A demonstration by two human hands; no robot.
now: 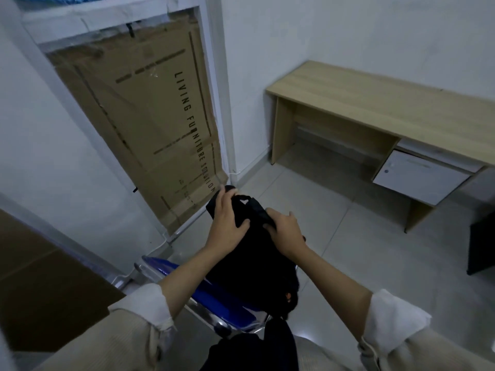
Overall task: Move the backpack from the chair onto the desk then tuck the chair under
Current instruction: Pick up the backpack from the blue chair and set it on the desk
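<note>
A black backpack (257,263) rests on a blue chair (214,298) with a chrome frame, low in the middle of the head view. My left hand (227,218) grips the top left of the backpack. My right hand (285,231) holds its top right, near the carry strap. The light wooden desk (375,103) stands against the far wall at the right, well apart from the chair, with open leg room under its left half.
A white drawer unit (420,175) hangs under the desk's right side. A large cardboard sheet (139,116) leans in a doorway at the left. Brown cardboard (40,277) lies at lower left. A dark object (482,245) stands at the right edge. Tiled floor lies between chair and desk.
</note>
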